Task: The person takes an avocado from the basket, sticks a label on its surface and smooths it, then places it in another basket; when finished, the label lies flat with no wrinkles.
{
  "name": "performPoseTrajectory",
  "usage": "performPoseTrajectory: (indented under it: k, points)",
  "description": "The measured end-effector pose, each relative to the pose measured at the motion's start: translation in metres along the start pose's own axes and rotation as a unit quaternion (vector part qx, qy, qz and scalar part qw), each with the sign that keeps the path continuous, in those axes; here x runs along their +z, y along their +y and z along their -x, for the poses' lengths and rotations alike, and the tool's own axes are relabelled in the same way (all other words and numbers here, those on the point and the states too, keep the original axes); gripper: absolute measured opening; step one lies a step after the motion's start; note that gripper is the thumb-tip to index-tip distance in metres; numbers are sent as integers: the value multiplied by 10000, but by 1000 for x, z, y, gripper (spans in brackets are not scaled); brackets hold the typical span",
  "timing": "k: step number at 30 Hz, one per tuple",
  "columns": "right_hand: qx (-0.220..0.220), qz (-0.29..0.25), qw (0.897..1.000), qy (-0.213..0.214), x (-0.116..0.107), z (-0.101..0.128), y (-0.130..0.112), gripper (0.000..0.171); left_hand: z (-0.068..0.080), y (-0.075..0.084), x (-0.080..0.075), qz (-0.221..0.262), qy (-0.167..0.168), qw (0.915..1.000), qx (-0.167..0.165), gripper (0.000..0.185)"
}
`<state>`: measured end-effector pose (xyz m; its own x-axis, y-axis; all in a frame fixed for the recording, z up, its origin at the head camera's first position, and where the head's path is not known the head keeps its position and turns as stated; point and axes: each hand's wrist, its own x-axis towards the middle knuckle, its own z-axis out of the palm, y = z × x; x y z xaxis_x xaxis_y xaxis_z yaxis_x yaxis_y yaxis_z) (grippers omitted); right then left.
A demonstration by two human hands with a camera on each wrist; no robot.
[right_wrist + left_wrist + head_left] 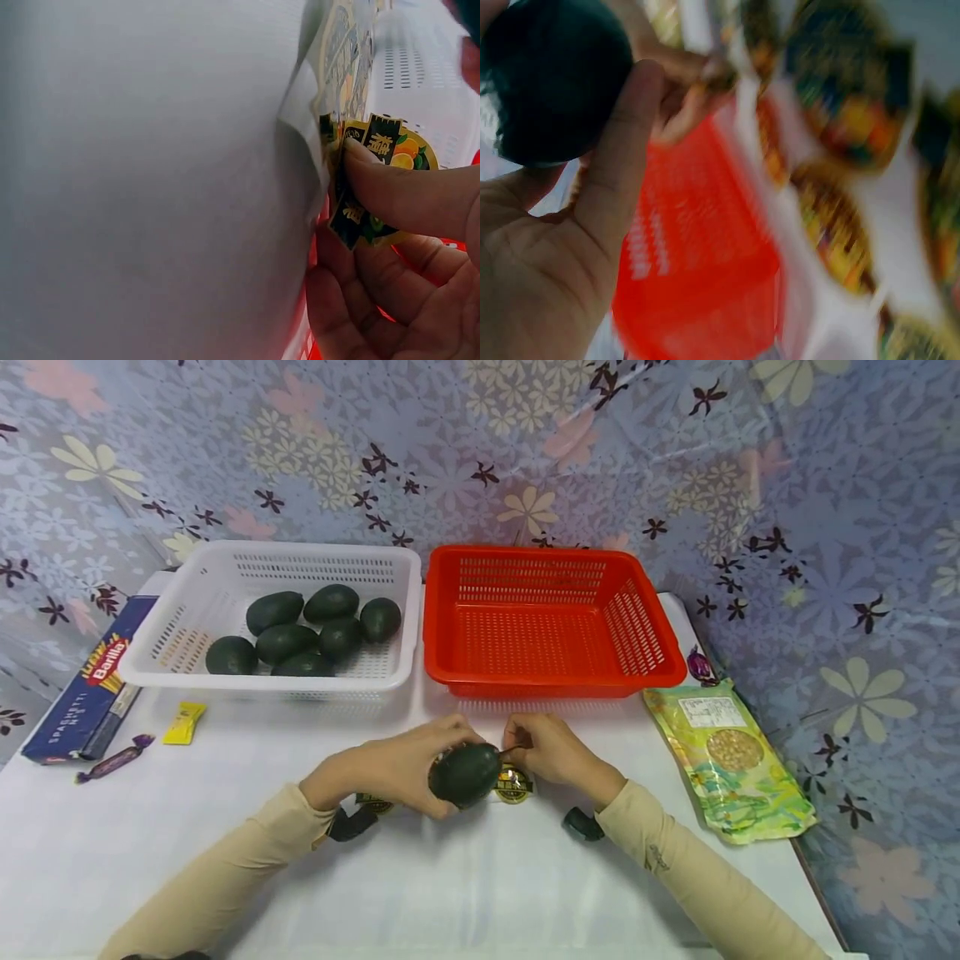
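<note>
Left hand [408, 766]: fingers clamped round green avocado [467, 774]
Right hand [551, 750]: thumb and fingers pinching fruit sticker [405, 154] — right of avocado
White basket [255, 682]: far left — more avocados [287, 644] inside

from your left hand's [408, 768] grip on the dark green fruit [467, 777], you have bare white tabletop [480, 893] to pass over on the near side; just right of the grip your right hand [553, 752] blocks you; beyond it the red basket [555, 683] stands across, open from above, and the white basket [270, 682] bars you beyond to the left, with only a thin gap between them
</note>
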<state>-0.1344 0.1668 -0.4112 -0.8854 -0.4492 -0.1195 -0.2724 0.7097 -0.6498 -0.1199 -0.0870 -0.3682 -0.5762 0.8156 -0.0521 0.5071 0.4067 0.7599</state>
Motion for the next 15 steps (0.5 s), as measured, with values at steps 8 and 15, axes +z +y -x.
performPoseTrajectory:
  k: [8,15]
  points:
    - [-11,109,9999,58,2,0,0,16,-16,-3,31,-1025,-1077,9888,-110,82]
    - [-2,156,9998,128,1,0,0,16,-18,5,34,-1501,-1219,9808,-238,82]
